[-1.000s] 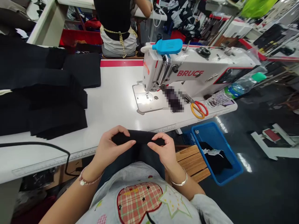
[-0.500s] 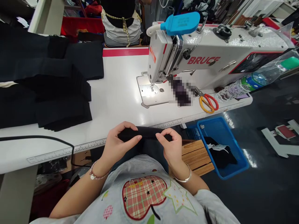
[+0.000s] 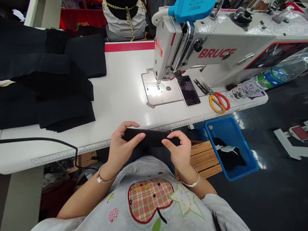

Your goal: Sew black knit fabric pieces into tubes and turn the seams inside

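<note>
Cloth, black (image 3: 152,137), stretched as a narrow band between two hands, over the lap and right by the near edge of the counter (image 3: 120,96); can't tell whether it touches that edge. Left hand (image 3: 124,142) pinches one end, thumb on the near face, fingers curled round behind. Right hand (image 3: 180,149) has the other end in much the same grip — thumb and forefinger close together. Folded or rolled, hard to say. Handling, by judgement: light, soft, limp if let go at one end, not fragile; matt surface, so unlikely to slip. Best held near both ends, thumbs on top, light tension to keep the middle flat. Beyond it, sewing machine (image 3: 166,48), with phone (image 3: 189,91) and scissors (image 3: 212,93) to the right of its needle; stacked dark pieces (image 3: 64,106) at left — layered edges facing the machine.
</note>
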Demonstrator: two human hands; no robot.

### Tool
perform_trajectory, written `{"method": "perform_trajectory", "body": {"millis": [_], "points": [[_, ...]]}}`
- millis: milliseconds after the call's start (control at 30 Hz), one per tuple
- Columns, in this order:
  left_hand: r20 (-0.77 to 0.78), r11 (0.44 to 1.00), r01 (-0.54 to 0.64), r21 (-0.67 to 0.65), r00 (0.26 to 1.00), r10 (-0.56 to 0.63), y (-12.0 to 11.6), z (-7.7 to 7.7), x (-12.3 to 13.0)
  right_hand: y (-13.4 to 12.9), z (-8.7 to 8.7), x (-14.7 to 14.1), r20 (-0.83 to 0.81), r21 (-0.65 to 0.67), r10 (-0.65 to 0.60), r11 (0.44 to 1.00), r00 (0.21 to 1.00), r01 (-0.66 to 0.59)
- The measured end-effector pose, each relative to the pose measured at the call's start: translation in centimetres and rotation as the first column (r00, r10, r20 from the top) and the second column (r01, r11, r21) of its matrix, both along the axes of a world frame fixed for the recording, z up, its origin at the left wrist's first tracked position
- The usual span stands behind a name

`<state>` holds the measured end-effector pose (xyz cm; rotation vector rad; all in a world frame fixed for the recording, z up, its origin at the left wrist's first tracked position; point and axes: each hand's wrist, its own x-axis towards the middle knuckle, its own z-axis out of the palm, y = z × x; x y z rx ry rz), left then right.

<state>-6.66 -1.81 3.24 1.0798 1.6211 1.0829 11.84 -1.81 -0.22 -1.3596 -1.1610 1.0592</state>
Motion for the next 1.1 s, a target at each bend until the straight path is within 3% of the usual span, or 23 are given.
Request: {"method": "perform_trajectory", "body": {"millis": [167,500,567,733,933,1000,1100], "points": [[0.133,0.997,-0.063,-0.04,0.989,0.068,-0.3,-0.2,-0.2,0.1,0.2,-0.1,-0.017,0.015,-0.048,0.999,0.999,0.048],[0.408,0.944,-0.277,-0.177,0.853,0.326,-1.8,-1.9,-1.7,-0.3,0.7,0.1,-0.004,0.051,-0.046,0.998,0.999,0.046],[0.475,0.943,-0.225,-0.244,0.82,0.319,-1.9,-2.4,-1.9,-0.4,0.8,0.1,0.0,0.058,-0.036,0.998,0.999,0.035],[0.6,0.914,0.082,-0.398,0.776,0.192,-1.8,-2.8,-2.7,-0.5,0.7,0.3,0.044,0.108,-0.036,0.994,0.998,0.031],[0.69,0.8,0.441,-0.407,0.723,-0.047,-1.6,-2.1,-2.8,-0.8,0.7,0.3,0.12,0.258,-0.023,0.966,0.993,-0.009],[0.616,0.823,0.414,-0.39,0.781,-0.101,-1.5,-1.7,-2.4,-0.9,0.7,0.2,0.173,0.298,0.001,0.953,0.985,-0.054],[0.327,0.918,0.213,-0.335,0.94,-0.099,-1.3,-0.7,-1.3,-1.1,0.6,0.0,0.236,0.347,0.03,0.931,0.971,-0.113]]}}
